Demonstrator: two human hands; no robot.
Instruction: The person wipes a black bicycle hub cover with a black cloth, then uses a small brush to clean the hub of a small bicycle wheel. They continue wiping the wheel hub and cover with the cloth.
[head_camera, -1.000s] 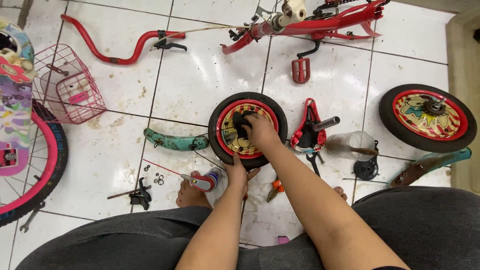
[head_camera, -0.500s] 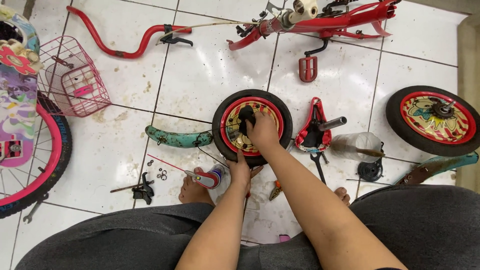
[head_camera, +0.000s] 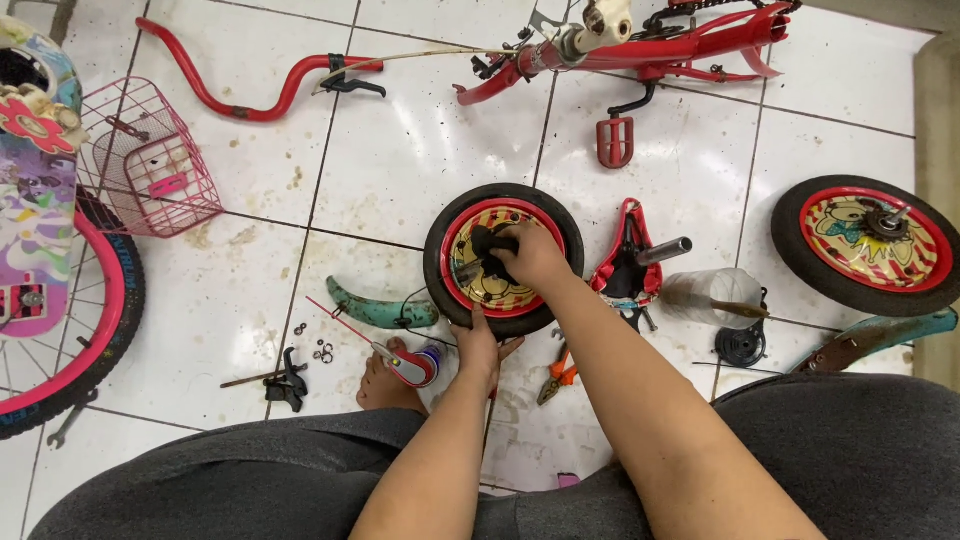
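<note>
A small bicycle wheel (head_camera: 440, 262) with a black tyre and a red and yellow disc lies flat on the white tiled floor in front of me. My right hand (head_camera: 535, 255) rests on its hub, closed on a black cloth (head_camera: 490, 245). My left hand (head_camera: 482, 343) grips the near edge of the tyre. A small red and white spray can (head_camera: 412, 367) lies just left of my left hand, next to my bare foot (head_camera: 378, 385).
A second wheel (head_camera: 868, 243) lies at right. A red bike frame (head_camera: 660, 45), pedal (head_camera: 613, 142), red handlebar (head_camera: 250, 95), pink basket (head_camera: 150, 165), teal mudguard (head_camera: 375, 308), red saddle (head_camera: 630, 262), clear cup (head_camera: 712, 295), orange pliers (head_camera: 556, 376) and small parts surround me.
The view has shifted slightly, so the things on the floor sit a little lower and further right. My hands stay on the wheel, the right one still on the hub.
</note>
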